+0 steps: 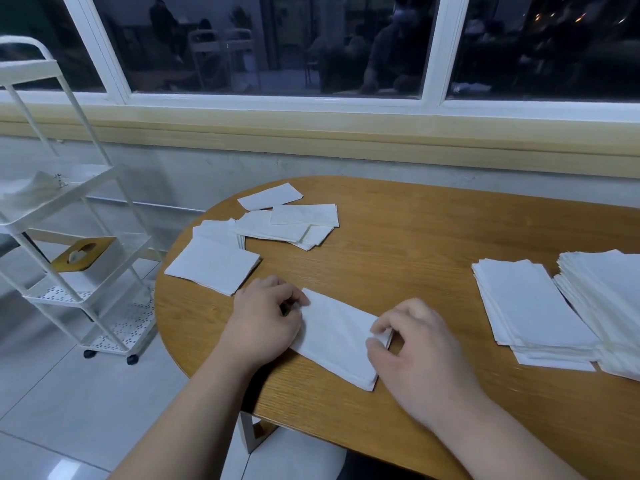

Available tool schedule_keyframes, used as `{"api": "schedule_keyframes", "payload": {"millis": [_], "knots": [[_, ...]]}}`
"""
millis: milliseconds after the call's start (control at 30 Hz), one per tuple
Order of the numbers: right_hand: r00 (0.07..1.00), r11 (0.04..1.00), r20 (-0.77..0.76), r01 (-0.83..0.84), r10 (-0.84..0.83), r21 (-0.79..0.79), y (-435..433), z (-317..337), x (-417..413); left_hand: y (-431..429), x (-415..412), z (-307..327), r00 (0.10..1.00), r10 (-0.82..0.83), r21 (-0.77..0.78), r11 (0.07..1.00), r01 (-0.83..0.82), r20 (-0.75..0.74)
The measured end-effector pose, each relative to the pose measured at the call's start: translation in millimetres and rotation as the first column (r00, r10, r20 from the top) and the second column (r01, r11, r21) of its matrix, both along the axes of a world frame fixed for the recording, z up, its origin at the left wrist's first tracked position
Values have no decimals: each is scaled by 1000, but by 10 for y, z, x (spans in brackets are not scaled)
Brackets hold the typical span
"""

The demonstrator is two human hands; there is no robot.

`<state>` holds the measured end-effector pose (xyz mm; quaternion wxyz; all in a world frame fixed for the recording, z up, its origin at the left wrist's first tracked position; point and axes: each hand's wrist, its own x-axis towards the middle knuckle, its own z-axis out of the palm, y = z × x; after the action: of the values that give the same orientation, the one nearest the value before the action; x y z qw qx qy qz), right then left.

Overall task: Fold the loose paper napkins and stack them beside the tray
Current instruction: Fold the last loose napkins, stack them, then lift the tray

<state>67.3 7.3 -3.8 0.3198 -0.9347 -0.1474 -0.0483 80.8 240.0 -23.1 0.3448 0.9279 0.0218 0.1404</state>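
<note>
A white paper napkin (pixel 334 336), folded into a long strip, lies on the wooden table (pixel 415 237) near its front edge. My left hand (pixel 265 318) pinches the strip's left end. My right hand (pixel 412 344) pinches its right end between thumb and forefinger. Several loose napkins (pixel 214 263) lie scattered at the table's far left, some overlapping in a pile (pixel 291 223). Two stacks of folded napkins (pixel 533 313) stand side by side at the right, the second stack (pixel 609 299) running out of the frame. No tray is visible.
A white wheeled shelf cart (pixel 83 237) stands on the tiled floor left of the table, with a yellow tissue box (pixel 83 254) on a middle shelf. Behind the table run a wall and a dark window (pixel 277 46).
</note>
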Motion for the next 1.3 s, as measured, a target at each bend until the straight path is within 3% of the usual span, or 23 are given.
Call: {"api": "schedule_keyframes", "payload": {"millis": [267, 500, 600, 700, 833, 1000, 1133, 1300], "knots": [[995, 980, -69, -83, 71, -180, 146, 42, 186, 8, 3, -24, 999, -39, -37, 999, 38, -8], [985, 973, -137, -126, 100, -194, 240, 173, 171, -50, -50, 9, 999, -46, 25, 999, 47, -26], [980, 989, -177, -106, 86, -108, 140, 187, 126, -102, -129, 66, 998, -48, 1, 999, 48, -35], [972, 998, -234, 15, -1, 58, -88, 191, 75, -260, -250, 144, 996, -19, -70, 997, 13, -86], [965, 926, -242, 179, -100, 333, -507, 238, 9, -583, -353, 155, 982, -77, -69, 995, 66, -170], [953, 736, -208, 304, -223, 605, -1002, 357, -51, -1206, -358, 377, 932, -311, -450, 870, 199, -189], [930, 659, -222, 366, -294, 657, -1282, 382, -9, -1653, -160, 467, 900, -424, -476, 815, 330, -103], [902, 651, -239, 425, -359, 628, -1537, 368, 85, -2142, 176, 474, 950, -295, -498, 842, 207, -105]]}}
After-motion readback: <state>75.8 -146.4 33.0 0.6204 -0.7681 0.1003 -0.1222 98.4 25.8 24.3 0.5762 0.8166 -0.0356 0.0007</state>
